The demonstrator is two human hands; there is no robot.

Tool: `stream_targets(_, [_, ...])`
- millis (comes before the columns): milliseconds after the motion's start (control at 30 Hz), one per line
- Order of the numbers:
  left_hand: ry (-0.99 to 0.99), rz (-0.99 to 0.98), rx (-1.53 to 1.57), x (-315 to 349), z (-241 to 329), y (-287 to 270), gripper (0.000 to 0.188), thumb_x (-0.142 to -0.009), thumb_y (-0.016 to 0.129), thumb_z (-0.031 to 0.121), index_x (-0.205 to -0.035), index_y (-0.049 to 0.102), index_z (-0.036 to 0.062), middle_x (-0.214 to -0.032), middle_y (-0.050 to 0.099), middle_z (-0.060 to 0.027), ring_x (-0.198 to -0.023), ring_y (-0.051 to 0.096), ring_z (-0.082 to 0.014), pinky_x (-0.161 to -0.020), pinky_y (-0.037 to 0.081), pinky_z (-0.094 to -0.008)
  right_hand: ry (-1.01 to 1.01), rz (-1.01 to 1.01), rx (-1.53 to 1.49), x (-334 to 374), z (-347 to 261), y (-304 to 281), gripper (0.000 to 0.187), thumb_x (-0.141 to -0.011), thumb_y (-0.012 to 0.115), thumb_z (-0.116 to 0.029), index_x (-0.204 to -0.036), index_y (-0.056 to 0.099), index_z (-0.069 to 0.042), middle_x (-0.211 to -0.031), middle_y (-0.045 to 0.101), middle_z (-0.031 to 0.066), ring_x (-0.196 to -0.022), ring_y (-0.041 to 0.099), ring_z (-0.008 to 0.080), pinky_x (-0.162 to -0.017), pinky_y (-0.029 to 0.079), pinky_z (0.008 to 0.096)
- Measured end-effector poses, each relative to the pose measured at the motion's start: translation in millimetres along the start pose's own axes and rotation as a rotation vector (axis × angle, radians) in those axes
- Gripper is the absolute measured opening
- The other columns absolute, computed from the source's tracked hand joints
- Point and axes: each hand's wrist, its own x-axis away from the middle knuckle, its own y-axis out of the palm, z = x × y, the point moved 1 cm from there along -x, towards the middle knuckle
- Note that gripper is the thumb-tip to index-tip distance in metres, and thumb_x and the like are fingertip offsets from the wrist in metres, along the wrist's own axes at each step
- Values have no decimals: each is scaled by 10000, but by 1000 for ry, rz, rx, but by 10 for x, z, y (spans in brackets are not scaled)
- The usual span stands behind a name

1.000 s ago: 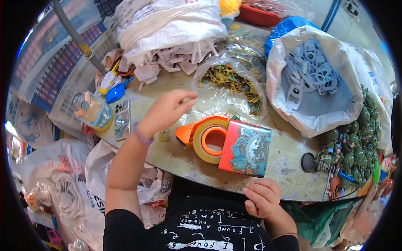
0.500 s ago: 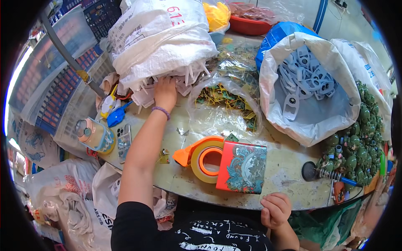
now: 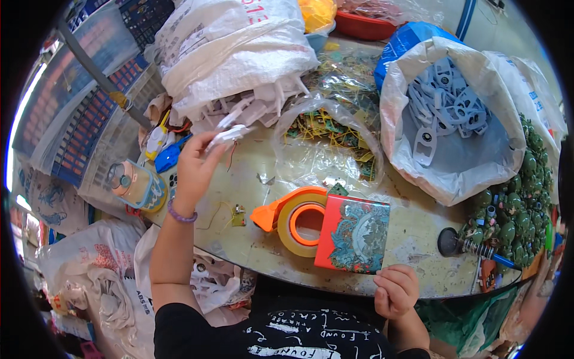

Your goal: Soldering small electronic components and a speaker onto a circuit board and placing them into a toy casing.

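Observation:
My left hand is closed on a white plastic part, pinched between thumb and fingers. A thin dark-red wire hangs below that part. Just beyond lies a heap of similar white plastic parts, spilling from the mouth of a white woven sack. My right hand rests curled at the table's near edge, beside the lower corner of a red box with a teal pattern; the inside of its fingers is hidden. Left of the box stands an orange tape dispenser with yellowish tape.
A clear bag of small green circuit boards with yellow wires lies mid-table. To its right stands an open white sack of pale plastic pieces, then many green round figures. A drink bottle and blue plastic piece are at left.
My left hand has drawn back from the heap toward me and left, bringing out the white plastic part. My right hand stays curled at the table edge. The view has shifted slightly.

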Motion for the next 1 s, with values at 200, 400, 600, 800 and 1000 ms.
stream_targets(200, [-380, 60, 714, 266, 283, -493, 319, -949, 598, 171, -1218, 563, 1, -1114, 648, -64, -959, 640, -136, -815, 520, -251, -43, 29, 37, -141, -81, -69, 144, -751, 654, -102, -872, 688, -31, -863, 670, 88, -750, 621, 254, -663, 525, 338])
stream_targets(400, [-392, -216, 910, 154, 660, -492, 351, -959, 576, 173, -1271, 550, 14, -1105, 651, -72, -961, 645, -134, -820, 521, -262, -96, 29, 73, -234, -132, -72, 160, -752, 676, -111, -887, 697, -27, -872, 675, 87, -763, 632, 256, -667, 523, 332])
stream_targets(600, [-458, -903, 607, 101, 1081, 287, 287, -932, 596, 148, -1172, 630, -6, -993, 679, -40, -876, 605, -84, -770, 485, -239, -132, -7, 3, -235, -213, 9, 194, -723, 706, -107, -898, 696, -26, -879, 680, 85, -776, 635, 252, -664, 523, 321])
stream_targets(800, [303, -511, -17, 30, 938, 697, 276, -844, 660, 248, -1027, 688, 43, -950, 673, -149, -874, 621, -351, -788, 498, -401, -84, 27, 7, -99, -188, -48, 129, -774, 651, -100, -860, 689, -12, -842, 667, 107, -729, 621, 268, -648, 524, 330])
stream_targets(1000, [21, -500, -162, -407, 735, 1218, 249, -836, 648, 137, -1066, 661, 43, -922, 661, -157, -915, 619, -314, -802, 501, -373, -52, 24, -6, -47, -194, -91, 134, -753, 648, -78, -861, 691, -11, -847, 669, 109, -729, 617, 265, -650, 521, 332])
